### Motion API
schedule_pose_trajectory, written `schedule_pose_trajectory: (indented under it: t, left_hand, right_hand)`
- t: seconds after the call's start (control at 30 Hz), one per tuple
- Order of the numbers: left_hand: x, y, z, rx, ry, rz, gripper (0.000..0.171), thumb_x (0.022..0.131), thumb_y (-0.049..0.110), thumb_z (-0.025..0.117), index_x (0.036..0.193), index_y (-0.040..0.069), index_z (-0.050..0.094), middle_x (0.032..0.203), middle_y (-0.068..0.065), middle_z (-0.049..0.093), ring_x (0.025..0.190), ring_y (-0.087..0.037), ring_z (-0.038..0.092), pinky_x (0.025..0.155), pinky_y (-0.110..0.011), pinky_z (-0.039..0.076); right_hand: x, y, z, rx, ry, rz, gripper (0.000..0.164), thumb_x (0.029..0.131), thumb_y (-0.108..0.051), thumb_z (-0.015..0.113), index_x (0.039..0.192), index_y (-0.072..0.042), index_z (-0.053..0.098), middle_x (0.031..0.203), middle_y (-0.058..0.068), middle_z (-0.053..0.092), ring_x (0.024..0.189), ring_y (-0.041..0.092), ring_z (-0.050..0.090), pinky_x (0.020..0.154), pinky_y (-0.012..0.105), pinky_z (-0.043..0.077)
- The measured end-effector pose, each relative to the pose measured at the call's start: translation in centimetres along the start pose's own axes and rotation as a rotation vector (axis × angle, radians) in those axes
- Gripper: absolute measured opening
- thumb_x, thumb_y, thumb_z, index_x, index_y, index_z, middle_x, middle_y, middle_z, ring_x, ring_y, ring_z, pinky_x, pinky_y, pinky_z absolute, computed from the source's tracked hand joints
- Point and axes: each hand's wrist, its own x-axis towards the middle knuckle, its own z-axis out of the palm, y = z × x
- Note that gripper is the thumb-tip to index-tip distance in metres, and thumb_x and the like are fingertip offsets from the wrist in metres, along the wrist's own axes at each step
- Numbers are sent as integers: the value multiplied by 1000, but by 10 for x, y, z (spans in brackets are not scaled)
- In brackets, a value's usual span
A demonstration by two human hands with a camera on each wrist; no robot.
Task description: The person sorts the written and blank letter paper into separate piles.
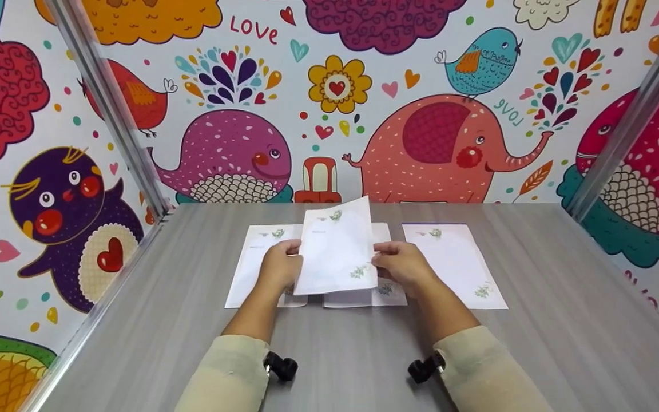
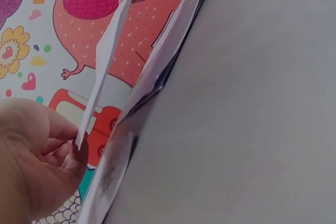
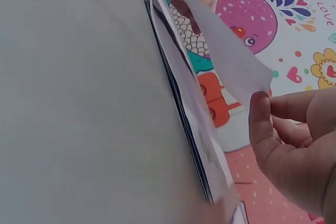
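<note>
Both hands hold up one white sheet of paper (image 1: 338,252) with small green plant prints at its top and lower right corner. My left hand (image 1: 281,264) pinches its left edge between thumb and fingers, as the left wrist view also shows with the left hand (image 2: 37,156). The right hand (image 1: 404,263) pinches the opposite edge; in the right wrist view the thumb and fingers of this right hand (image 3: 294,135) meet at the sheet's edge (image 3: 236,66). Raised above the table, the sheet tilts a little and overlaps a middle paper stack (image 1: 358,298) beneath it.
On the grey wood-grain table (image 1: 341,355), a left paper stack (image 1: 243,280) and a right paper stack (image 1: 449,263) with similar green prints lie either side of the middle one. A wall (image 1: 341,154) with cartoon animals stands behind, with metal posts (image 1: 109,109) at the sides.
</note>
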Motion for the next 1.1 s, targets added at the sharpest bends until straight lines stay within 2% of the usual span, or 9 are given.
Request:
schedule_pose_trajectory:
  t: [0.2, 0.37, 0.47, 0.73, 0.87, 0.93, 1.1]
  left_hand:
    - [3, -16, -28, 19, 23, 4, 47, 93, 5, 54, 138, 0, 69, 128, -19, 74, 124, -34, 70, 110, -48, 53]
    - [3, -30, -51, 44, 11, -18, 44, 98, 8, 57, 140, 2, 69, 132, -19, 73, 127, -34, 67, 111, -48, 52]
    - [2, -37, -64, 52, 3, -29, 42, 100, 8, 58, 140, 2, 68, 133, -20, 71, 127, -34, 65, 110, -48, 52]
    - [1, -54, -100, 69, -16, -52, 42, 104, 10, 57, 145, 2, 64, 139, -21, 68, 131, -35, 62, 112, -47, 51]
    - [2, -60, -109, 83, -14, -42, 42, 104, 10, 57, 145, 1, 64, 139, -21, 68, 130, -35, 63, 112, -48, 51]
    - [3, -62, -110, 90, -10, -33, 42, 103, 10, 58, 144, 1, 65, 138, -21, 69, 129, -35, 64, 111, -47, 51]
    - [3, -66, -109, 147, 10, -19, 41, 103, 10, 60, 142, 1, 66, 135, -21, 71, 127, -36, 65, 110, -49, 52]
  right_hand:
    - [4, -2, 31, 60, -19, 24, 37, 101, -7, 69, 138, -7, 69, 118, 13, 68, 99, 23, 73, 92, 34, 65]
    - [4, -3, 59, 114, -12, -24, 37, 98, 0, 68, 135, 0, 69, 108, 12, 67, 91, 21, 71, 85, 33, 66]
    - [3, -5, 74, 127, 1, -30, 38, 96, 2, 68, 134, 0, 70, 105, 11, 68, 89, 19, 70, 82, 33, 65]
    - [1, -10, 115, 88, 10, -75, 43, 91, 4, 72, 134, 0, 71, 103, 8, 70, 89, 17, 68, 77, 30, 64]
    - [-1, -10, 125, 63, 1, -100, 47, 89, 6, 72, 136, 3, 70, 106, 10, 72, 90, 16, 67, 72, 26, 60]
    - [-2, -10, 126, 55, -8, -91, 48, 89, 6, 72, 138, 3, 68, 109, 11, 73, 93, 17, 67, 74, 26, 60]
    - [-4, -11, 125, 44, -62, -64, 53, 94, -2, 74, 145, 4, 62, 124, 15, 72, 109, 21, 71, 92, 34, 64]
